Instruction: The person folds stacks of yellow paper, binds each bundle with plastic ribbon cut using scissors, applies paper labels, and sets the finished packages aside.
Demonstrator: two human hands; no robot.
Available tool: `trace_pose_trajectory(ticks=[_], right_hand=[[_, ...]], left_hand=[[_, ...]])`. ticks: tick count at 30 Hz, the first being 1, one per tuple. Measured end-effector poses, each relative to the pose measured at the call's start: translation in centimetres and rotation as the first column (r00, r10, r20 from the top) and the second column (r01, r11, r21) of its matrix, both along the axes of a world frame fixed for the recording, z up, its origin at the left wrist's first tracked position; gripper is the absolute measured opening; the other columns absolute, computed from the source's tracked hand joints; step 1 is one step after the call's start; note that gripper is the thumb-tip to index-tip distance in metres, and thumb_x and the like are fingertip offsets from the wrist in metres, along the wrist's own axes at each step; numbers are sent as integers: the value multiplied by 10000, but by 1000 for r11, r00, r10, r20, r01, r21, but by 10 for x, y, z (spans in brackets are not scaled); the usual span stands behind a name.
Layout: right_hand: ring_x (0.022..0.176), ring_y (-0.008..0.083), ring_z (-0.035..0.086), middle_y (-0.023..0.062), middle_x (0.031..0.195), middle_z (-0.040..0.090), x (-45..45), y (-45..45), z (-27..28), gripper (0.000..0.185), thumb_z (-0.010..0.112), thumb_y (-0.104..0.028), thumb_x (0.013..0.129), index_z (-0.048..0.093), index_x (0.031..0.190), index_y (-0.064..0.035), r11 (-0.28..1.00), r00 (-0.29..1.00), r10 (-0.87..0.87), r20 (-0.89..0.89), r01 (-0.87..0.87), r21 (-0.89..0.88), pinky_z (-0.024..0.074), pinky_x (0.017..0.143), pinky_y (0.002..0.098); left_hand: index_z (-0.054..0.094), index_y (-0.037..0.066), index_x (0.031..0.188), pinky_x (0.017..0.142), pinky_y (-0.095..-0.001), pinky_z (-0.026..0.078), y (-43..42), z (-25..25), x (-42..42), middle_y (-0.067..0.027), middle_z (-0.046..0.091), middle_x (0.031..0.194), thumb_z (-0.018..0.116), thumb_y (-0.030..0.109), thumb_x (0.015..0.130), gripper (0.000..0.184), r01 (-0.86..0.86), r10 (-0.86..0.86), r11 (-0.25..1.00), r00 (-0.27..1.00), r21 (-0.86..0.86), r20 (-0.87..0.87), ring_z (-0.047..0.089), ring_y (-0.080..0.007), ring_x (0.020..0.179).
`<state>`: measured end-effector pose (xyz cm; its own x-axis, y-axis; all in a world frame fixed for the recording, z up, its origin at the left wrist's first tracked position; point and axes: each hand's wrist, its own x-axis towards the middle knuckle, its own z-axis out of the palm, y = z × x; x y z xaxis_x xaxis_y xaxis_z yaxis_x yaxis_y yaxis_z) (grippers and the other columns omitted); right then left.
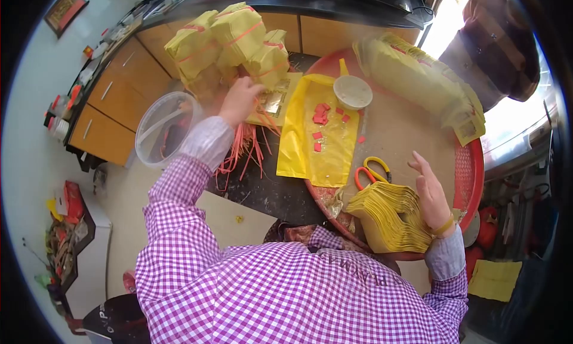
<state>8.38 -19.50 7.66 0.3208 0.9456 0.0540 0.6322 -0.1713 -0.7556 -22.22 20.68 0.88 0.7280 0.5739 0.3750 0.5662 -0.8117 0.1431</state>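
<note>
My left hand (240, 100) is closed in a pinch at the top of a bunch of orange-red strips (243, 146); a thin strip runs down from its fingertips. Just past them lies a yellow sheet with a gold foil patch (274, 103). My right hand (433, 196) is open, fingers stretched, its palm side against the fanned stack of yellow paper (391, 216). That stack rests at the near edge of a round red tray (474, 171). Scissors with orange and yellow handles (373, 172) lie right behind the stack.
Tied yellow paper bundles (239, 39) are piled at the back left. A long row of folded yellow paper (421, 75) lines the tray's far side. A white bowl (353, 93) and small red squares (320, 113) sit on a yellow plastic bag (292, 141). A clear bucket (143, 132) stands left.
</note>
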Motion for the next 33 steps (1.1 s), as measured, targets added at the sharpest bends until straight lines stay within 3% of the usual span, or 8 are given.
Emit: trace_pose_trajectory(ticks=[1, 3, 6, 14, 16, 18, 26, 33], right_hand=[[1160, 312, 540, 192, 1281, 555, 0, 1, 3, 463, 411, -234, 967, 443, 1359, 10, 1000, 1000, -6, -1, 6, 22, 396, 999, 344], [1153, 309, 544, 192, 1267, 563, -1, -3, 9, 453, 402, -232, 972, 451, 1347, 17, 1000, 1000, 12, 11, -12, 23, 398, 998, 342], [1133, 299, 556, 191, 1225, 587, -3, -12, 18, 429, 378, -226, 987, 478, 1311, 37, 998, 997, 60, 44, -61, 28, 402, 994, 335], [753, 194, 644, 154, 1008, 664, -46, -29, 64, 380, 320, -199, 1023, 520, 1241, 40, 954, 772, 122, -624, 82, 288, 489, 720, 261], [600, 143, 587, 133, 886, 667, -67, -22, 73, 402, 298, -223, 1038, 506, 1260, 39, 944, 433, 273, -859, -293, 152, 443, 569, 203], [557, 112, 513, 115, 796, 646, -83, -14, 70, 442, 284, -286, 1047, 508, 1261, 29, 928, 431, 235, -871, -366, 70, 370, 505, 166], [618, 77, 456, 67, 798, 606, -88, -16, 26, 452, 313, -357, 1041, 552, 1201, -8, 974, 278, 34, -960, -226, -31, 343, 544, 175], [674, 116, 488, 65, 812, 582, -131, 6, 27, 378, 337, -313, 1031, 576, 1019, -20, 943, 45, -317, -947, -93, -320, 403, 626, 222]], left_hand=[[645, 105, 957, 809, -361, 422, 7, -13, 8, -109, 535, 955, 546, 159, 837, 165, -159, 158, 942, 987, -296, -28, 518, -293, 927], [667, 116, 893, 821, -336, 384, 3, -12, 7, -79, 530, 926, 584, 173, 812, 130, 171, -81, 935, 955, 310, -284, 496, -241, 911], [634, 112, 824, 804, -321, 389, 18, -20, 2, -48, 568, 919, 586, 174, 788, 86, 253, -193, 920, 957, 299, -216, 510, -219, 876], [633, 35, 874, 529, -322, 429, -59, 139, 41, -71, 607, 678, 519, 131, 894, 150, 261, 93, 697, 890, -668, 445, 528, -254, 524], [632, 46, 904, 490, -318, 439, -103, 155, 67, -72, 629, 696, 547, 112, 863, 116, 191, -242, 958, 939, 211, 246, 528, -221, 484], [577, 54, 932, 447, -295, 440, -173, 175, 83, -66, 645, 758, 573, 70, 801, 132, 90, -103, 914, 995, 396, 12, 566, -198, 502], [462, -40, 916, 465, -372, 476, -276, 143, 81, -132, 612, 653, 561, 117, 826, 206, 603, -672, 684, 740, -410, -31, 620, -298, 536], [414, -5, 923, 587, -401, 480, -306, 122, 56, -207, 582, 771, 476, 35, 849, 104, 805, -813, 400, 533, -439, 236, 576, -345, 619]])
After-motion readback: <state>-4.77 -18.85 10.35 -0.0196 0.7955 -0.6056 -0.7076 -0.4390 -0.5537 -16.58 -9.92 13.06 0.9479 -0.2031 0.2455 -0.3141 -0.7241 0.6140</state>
